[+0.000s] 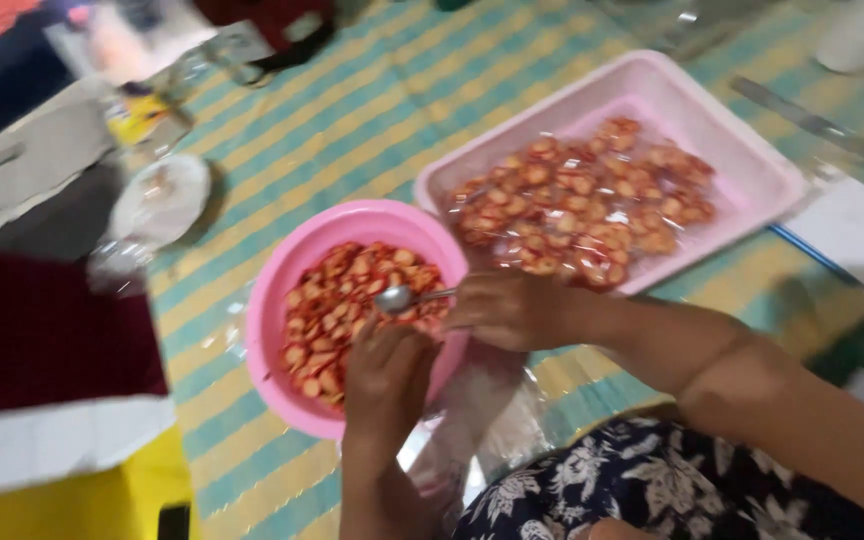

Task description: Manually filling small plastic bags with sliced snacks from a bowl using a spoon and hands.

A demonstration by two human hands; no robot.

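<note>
Snacks are being scooped from the bowl, near the surface's front edge. The right hand is clamped on a spoon; the left hand is curled on a clear bag. A level lift seems called for next.

1. Spoon: metal, its scoop lying over the slices, its handle pointing right.
2. Bowl: round, pink, filled with red-orange slices, standing on the striped cloth just left of the pink tray.
</note>
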